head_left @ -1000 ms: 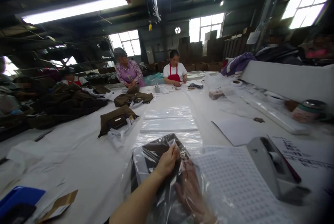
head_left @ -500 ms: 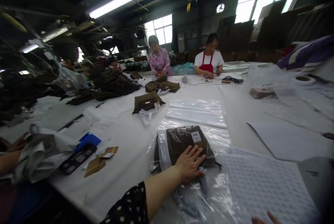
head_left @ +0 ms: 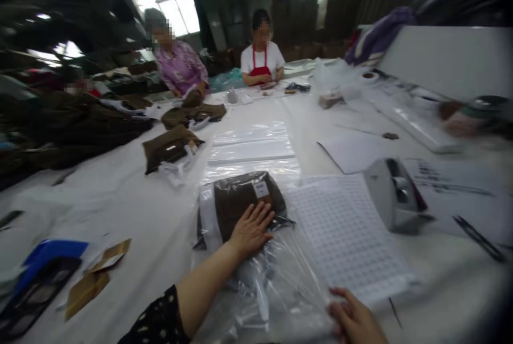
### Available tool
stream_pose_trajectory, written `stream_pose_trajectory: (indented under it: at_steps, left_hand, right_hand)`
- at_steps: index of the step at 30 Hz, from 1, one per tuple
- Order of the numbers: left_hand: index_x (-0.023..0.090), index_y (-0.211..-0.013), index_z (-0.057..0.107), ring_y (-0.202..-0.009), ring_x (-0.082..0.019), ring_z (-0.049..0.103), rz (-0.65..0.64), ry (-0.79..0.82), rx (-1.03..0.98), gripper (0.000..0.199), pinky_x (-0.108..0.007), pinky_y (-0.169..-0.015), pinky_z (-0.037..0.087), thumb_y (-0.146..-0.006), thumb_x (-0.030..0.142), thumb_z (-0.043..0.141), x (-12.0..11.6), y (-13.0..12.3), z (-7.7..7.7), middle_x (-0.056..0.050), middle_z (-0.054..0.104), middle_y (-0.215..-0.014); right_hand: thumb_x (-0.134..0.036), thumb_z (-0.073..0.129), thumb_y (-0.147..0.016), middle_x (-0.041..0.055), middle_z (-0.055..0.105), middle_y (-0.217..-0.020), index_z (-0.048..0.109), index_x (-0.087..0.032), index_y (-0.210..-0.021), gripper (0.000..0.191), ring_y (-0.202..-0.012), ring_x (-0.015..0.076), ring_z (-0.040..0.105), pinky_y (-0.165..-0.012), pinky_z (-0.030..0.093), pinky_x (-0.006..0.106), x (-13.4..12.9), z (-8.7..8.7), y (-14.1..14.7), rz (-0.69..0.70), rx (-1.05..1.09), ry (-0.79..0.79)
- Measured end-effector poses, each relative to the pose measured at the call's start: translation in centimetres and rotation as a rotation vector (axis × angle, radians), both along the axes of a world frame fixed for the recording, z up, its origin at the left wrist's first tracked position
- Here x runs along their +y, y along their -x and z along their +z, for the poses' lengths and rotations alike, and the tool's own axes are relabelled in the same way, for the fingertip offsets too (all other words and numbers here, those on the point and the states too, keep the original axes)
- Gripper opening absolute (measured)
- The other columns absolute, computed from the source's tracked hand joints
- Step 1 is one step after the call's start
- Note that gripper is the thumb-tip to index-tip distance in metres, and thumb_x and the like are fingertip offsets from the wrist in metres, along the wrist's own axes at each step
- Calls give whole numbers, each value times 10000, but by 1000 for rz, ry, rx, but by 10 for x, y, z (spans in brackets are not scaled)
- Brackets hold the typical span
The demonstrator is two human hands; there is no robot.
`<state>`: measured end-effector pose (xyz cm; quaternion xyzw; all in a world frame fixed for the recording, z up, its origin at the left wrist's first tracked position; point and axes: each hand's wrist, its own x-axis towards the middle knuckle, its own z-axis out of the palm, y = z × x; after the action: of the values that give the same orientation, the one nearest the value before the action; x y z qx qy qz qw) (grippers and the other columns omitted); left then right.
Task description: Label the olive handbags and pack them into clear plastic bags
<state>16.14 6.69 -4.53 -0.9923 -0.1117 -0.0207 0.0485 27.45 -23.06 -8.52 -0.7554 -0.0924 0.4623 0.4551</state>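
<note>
A clear plastic bag (head_left: 292, 280) lies on the white table with a folded dark olive-brown bag or garment (head_left: 236, 200) inside it. A white label shows through near its upper right. My left hand (head_left: 250, 232) rests flat on the packed item, fingers stretched out and holding nothing. At the lower right edge of the plastic, my right hand (head_left: 352, 314) has its fingers bent and seems to pinch the bag's edge. Beyond the packed item is a stack of flat clear bags (head_left: 252, 143). Right of it lies a sheet of small printed labels (head_left: 344, 226).
A grey tape dispenser (head_left: 393, 194) and black scissors or snips (head_left: 479, 237) lie to the right. On the left are brown paper tags (head_left: 88, 290), a blue item (head_left: 56, 253) and a black tray (head_left: 40, 293). Two people (head_left: 180, 66) (head_left: 262, 55) work across the table.
The view has swung right, bringing the tape dispenser into sight. My right hand has come in to the bag's lower right edge. My left hand stays flat on the packed item.
</note>
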Motion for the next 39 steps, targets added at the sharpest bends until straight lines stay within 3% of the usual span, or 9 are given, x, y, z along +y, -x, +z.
stream_pose_trajectory:
  at_steps: [2,6,12,15,18,21,26,31,39]
  left_hand:
    - [243,-1380,312,-1358,-241,196,-28,-14,-19,602,-425,-1102,145,-880,576,326,6,-4,-2,-39,285,-1459]
    - [245,-1350,379,-1339,-258,247,-65,-37,-42,594,-431,-1092,188,-860,581,379,14,-7,2,-58,336,-1434]
    - [165,-1254,494,-1319,-298,279,-61,56,-173,440,-498,-1068,254,-889,408,452,-13,-31,35,-125,403,-1384]
    - [155,-1188,526,-1260,-221,377,-117,287,-238,334,-394,-1070,304,-905,311,443,-29,-73,50,-97,500,-1298]
    - [185,-1165,520,-1163,-160,468,80,566,-152,306,-287,-1029,352,-897,323,464,-27,-132,53,-54,559,-1213]
    - [180,-1146,518,-1121,-188,506,325,695,-26,366,-289,-973,395,-855,402,518,-6,-192,41,-69,576,-1178]
    - [154,-1073,535,-1024,-291,565,465,761,191,689,-347,-853,458,-525,487,786,23,-252,13,-122,614,-1091]
    - [174,-915,630,-843,-243,626,404,955,397,444,-291,-715,486,-513,298,776,29,-267,3,-48,669,-899]
    - [174,-847,673,-685,-174,603,251,1362,493,332,-258,-616,480,-611,407,684,30,-252,20,-1,664,-766]
  right_hand:
    - [-480,485,-712,-27,594,-556,548,-188,-987,406,-375,130,505,-357,353,230,-12,5,-6,56,-18,23]
    - [-506,477,-770,2,658,-695,598,-206,-977,384,-547,147,592,-563,470,253,-40,18,-34,152,-241,97]
    - [-554,514,-768,13,685,-826,642,-250,-881,349,-762,187,638,-696,498,252,-42,29,-78,39,-575,64]
    - [-516,514,-794,18,674,-841,639,-245,-882,311,-737,176,621,-671,496,253,-18,41,-102,77,-670,-27]
    - [-476,494,-817,41,664,-859,637,-225,-873,294,-737,178,608,-634,492,262,14,53,-126,116,-744,-133]
    - [-444,477,-827,61,656,-890,632,-208,-880,287,-759,188,603,-618,486,277,43,54,-147,127,-781,-193]
    - [-388,470,-843,57,646,-919,624,-208,-898,244,-763,184,596,-645,488,295,69,33,-170,151,-743,-187]
    - [-355,461,-855,65,647,-910,623,-200,-902,229,-787,202,600,-690,498,331,86,22,-194,158,-771,-209]
    - [-255,544,-843,63,622,-922,630,-206,-964,156,-915,225,546,-844,461,390,130,32,-212,197,-1131,-305]
